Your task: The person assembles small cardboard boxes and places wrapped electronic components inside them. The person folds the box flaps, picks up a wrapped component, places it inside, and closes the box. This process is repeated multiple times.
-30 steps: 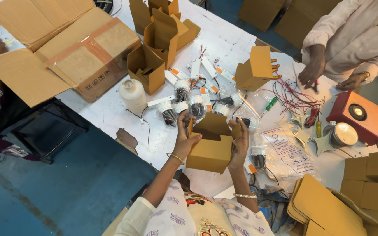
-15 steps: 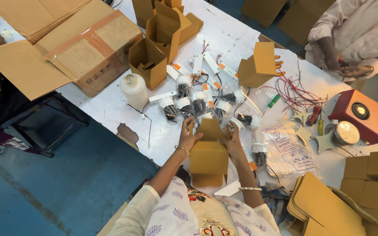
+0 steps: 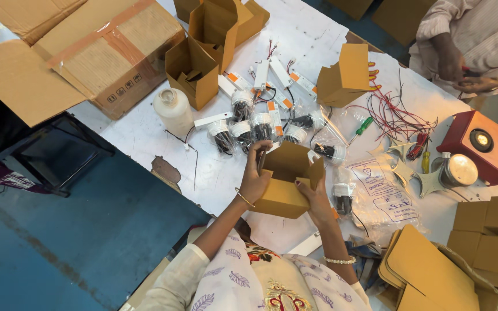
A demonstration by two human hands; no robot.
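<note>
Both hands [image 3: 255, 178] [image 3: 312, 198] clasp the small carton [image 3: 280, 193] between them.

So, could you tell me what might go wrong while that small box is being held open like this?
The small cardboard box is off the table, gripped only by the left hand and right hand, so it could tip or crush. Bagged parts lie crowded just beyond it and could be knocked. The loose red wires nearby might snag a sleeve.

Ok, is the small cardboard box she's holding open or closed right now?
Open. The small cardboard box has its top flaps up and the dark inside showing. The left hand grips one side, the right hand the other.
</note>
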